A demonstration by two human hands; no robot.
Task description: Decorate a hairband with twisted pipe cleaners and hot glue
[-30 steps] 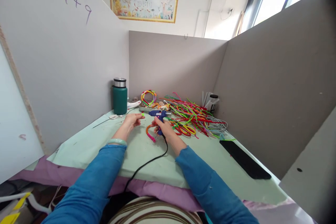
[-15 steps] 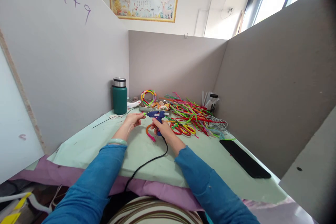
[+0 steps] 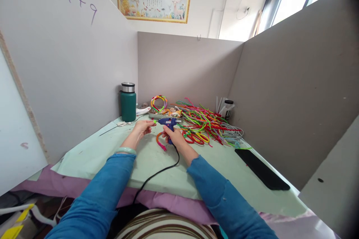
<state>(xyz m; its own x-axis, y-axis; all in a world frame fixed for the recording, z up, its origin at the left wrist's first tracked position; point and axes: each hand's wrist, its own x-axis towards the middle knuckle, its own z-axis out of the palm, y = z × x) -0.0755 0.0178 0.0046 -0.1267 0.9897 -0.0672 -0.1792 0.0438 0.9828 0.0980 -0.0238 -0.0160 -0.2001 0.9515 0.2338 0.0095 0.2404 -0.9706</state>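
Once the nozzle (image 3: 160, 121) had neared it, seemingly for gluing, the green piece (image 3: 155, 121) was pinched between fingers of the left hand (image 3: 141, 129) toward the bench's (image 3: 159, 171) far edge, the right hand (image 3: 174, 135) gripping the glue gun (image 3: 168, 121).

A hand could pass over the cloth (image 3: 95, 158) left of the left hand (image 3: 142, 127), up to the bottle (image 3: 128, 104) and left wall (image 3: 84, 67), or between the right sleeve (image 3: 224, 188) and the black slab (image 3: 262, 170). The green piece (image 3: 154, 121) and the glue gun (image 3: 167, 121), held by the right hand (image 3: 174, 136), bar the gap between both hands. Nearer the body, the cord (image 3: 157, 170) crosses the cloth. Behind, the tray (image 3: 161, 117), pipe cleaners (image 3: 207, 119) and back wall (image 3: 185, 67) block the way.
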